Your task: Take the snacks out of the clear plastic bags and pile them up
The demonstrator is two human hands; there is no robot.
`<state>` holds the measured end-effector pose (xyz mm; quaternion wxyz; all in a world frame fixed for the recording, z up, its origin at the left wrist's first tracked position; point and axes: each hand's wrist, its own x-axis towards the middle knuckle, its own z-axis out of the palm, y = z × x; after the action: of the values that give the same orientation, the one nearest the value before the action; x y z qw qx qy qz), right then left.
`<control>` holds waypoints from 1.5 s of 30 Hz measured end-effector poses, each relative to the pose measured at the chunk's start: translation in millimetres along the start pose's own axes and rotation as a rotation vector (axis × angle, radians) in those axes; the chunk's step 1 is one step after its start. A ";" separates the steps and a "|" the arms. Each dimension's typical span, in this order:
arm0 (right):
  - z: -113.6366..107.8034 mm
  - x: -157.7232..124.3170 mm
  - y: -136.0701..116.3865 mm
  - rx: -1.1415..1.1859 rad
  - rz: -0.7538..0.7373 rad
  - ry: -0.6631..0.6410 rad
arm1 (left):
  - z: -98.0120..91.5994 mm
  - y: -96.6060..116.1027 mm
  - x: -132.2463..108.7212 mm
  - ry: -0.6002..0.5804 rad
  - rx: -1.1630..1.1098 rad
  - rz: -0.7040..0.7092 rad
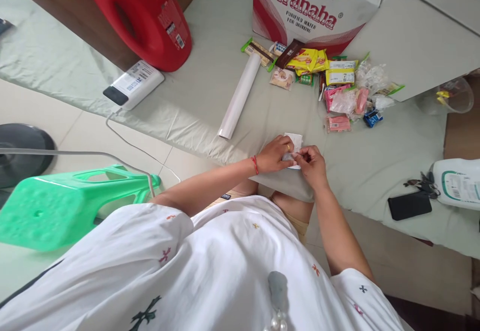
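At the near edge of the covered table, a small flat white packet (295, 140) lies under my two hands. My left hand (276, 154), with a ring and a red wrist cord, rests over the packet's left side, its fingers curled onto it. A bit of clear film (288, 156) shows by its fingertips. My right hand (312, 165) meets it from the right, thumb and fingers pinched together at the packet's edge. What sits inside that pinch is too small to make out. The fingers hide the packet's lower part.
Beyond my hands lie a white roll (240, 96) and a heap of wrapped snacks (339, 86), before a Wahaha carton (311, 8). A red jug (150, 26) and a corded white device (134, 85) stand left. A phone (409, 206), keys (423, 185) and white bottle (457, 183) lie right.
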<state>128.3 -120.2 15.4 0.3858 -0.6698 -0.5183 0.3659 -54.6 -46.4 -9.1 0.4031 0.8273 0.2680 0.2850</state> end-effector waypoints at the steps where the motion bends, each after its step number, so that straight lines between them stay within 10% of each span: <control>1: 2.8 0.0 1.9 -0.020 -0.019 0.033 | 0.3 -0.5 -1.0 0.014 -0.038 -0.011; 11: 16.2 -6.9 9.8 -0.323 -0.252 0.195 | 7.4 14.3 3.1 0.247 -0.095 -0.364; 16: 14.1 -2.3 2.9 -0.338 -0.373 0.022 | 11.8 10.9 8.4 0.292 -0.050 -0.452; 20: 11.1 3.8 5.8 -0.223 -0.230 0.048 | 10.5 2.5 3.1 0.323 0.026 -0.308; 24: 12.0 10.6 15.0 -0.140 -0.102 0.085 | -1.9 6.2 -18.5 -0.020 0.119 0.034; 28: 9.9 17.8 18.0 -0.107 -0.048 0.043 | -4.0 16.3 -35.3 -0.181 0.284 0.078; 38: -37.9 18.7 7.7 -0.405 -0.479 -0.239 | 2.2 -2.1 -13.9 -0.045 0.093 -0.020; 45: -15.5 31.4 -16.6 -0.142 -0.236 -0.289 | -35.9 18.2 3.9 0.141 -0.205 -0.266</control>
<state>141.4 -89.0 34.1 0.2993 -0.5705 -0.6678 0.3729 -72.7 -34.9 25.2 0.4997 0.7171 0.3722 0.3123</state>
